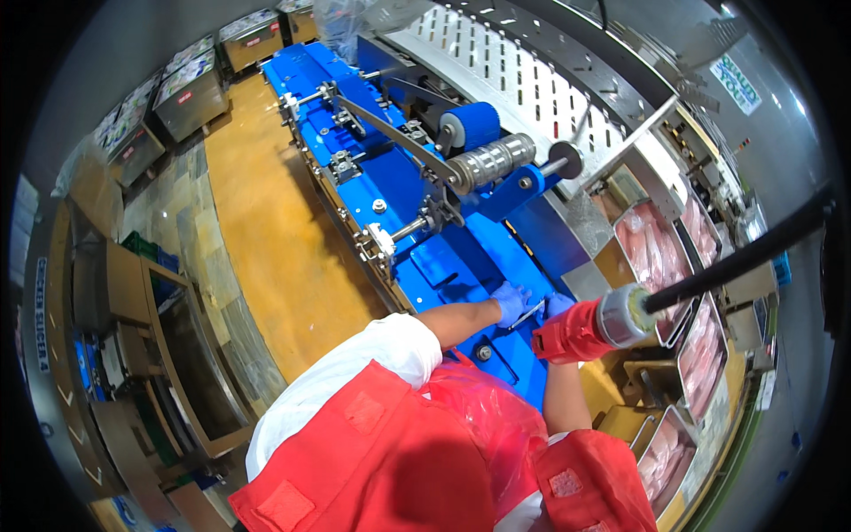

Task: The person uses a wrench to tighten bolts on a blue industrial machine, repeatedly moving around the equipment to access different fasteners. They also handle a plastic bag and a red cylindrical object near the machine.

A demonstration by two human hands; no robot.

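My left hand (pixel 511 303), in a thin blue-purple glove, rests low over the blue machine bed (pixel 417 275), its fingers too small to read. Beside it, my right hand (pixel 558 305), gloved alike, is partly hidden behind a hanging red plug connector (pixel 572 332). A slim, bright metal rod-like tool (pixel 527 315) slants between the two hands, and its upper end meets the fingers of my right hand. Just nearer to me, a round metal bolt (pixel 483 352) sits in the blue bed. Beyond my hands stand a ribbed metal roller (pixel 493 163) and a blue roller (pixel 470 126).
A thick black cable (pixel 745 257) runs to the red plug. At right, metal bins (pixel 681 306) hold pale pink meat. A slotted steel panel (pixel 523 80) lies behind the rollers. Steel tubs (pixel 189 97) stand far left, and a brown-framed cart (pixel 199 355) stands nearer left.
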